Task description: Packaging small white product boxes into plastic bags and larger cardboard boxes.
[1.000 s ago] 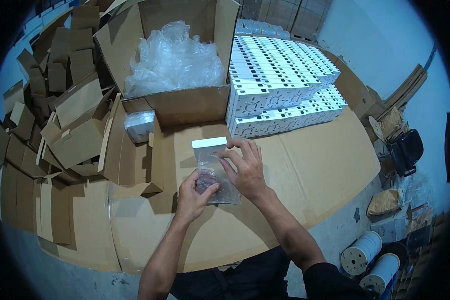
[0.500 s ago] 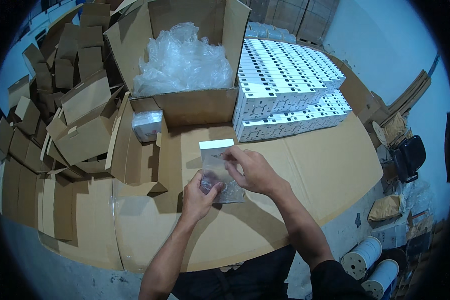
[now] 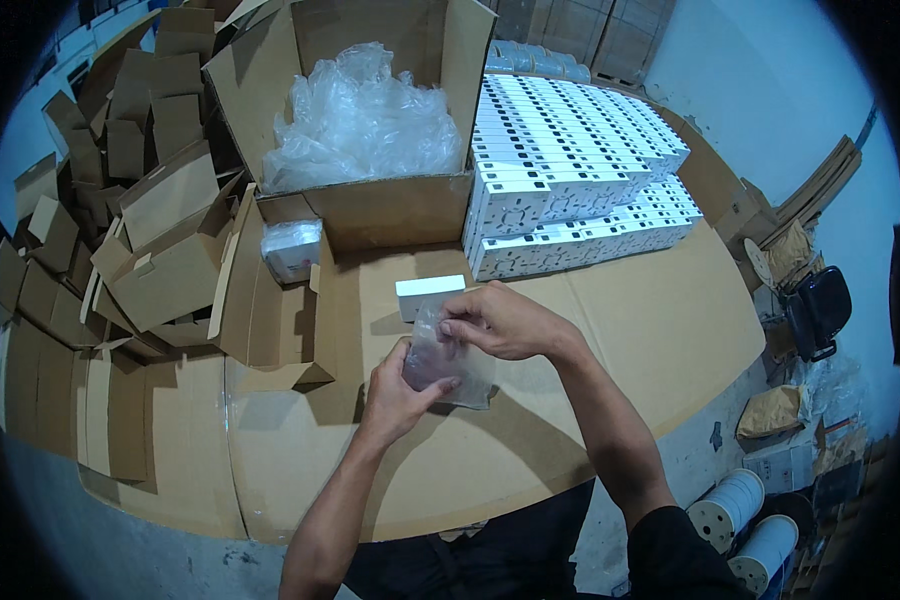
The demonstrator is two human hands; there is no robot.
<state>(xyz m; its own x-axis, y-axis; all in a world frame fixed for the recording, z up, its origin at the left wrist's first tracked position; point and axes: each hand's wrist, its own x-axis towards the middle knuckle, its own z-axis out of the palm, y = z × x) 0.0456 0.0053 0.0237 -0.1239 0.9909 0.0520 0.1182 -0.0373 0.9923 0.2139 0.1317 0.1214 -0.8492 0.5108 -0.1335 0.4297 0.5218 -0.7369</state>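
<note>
A clear plastic bag point(image 3: 470, 385) is held over the cardboard-covered table, in front of my body. My left hand point(image 3: 395, 398) grips its left side, the thumb lying across the front. My right hand point(image 3: 510, 322) pinches the bag's upper part between thumb and fingers. Just beyond the bag, a small white box point(image 3: 429, 287) sits on the table, its lower part partly covered by the bag and my right fingers. No contents show clearly inside the bag.
A large open carton point(image 3: 370, 215) full of clear plastic bags point(image 3: 365, 125) stands at the back. White boxes point(image 3: 570, 185) are stacked to its right. Left of me are several open brown cartons point(image 3: 175, 255); one narrow carton point(image 3: 280, 330) holds wrapped items point(image 3: 292, 250).
My right hand has shifted slightly right and its fingers have closed lower on the bag's upper part. The left thumb has slid a little to the right, and the bag looks less spread.
</note>
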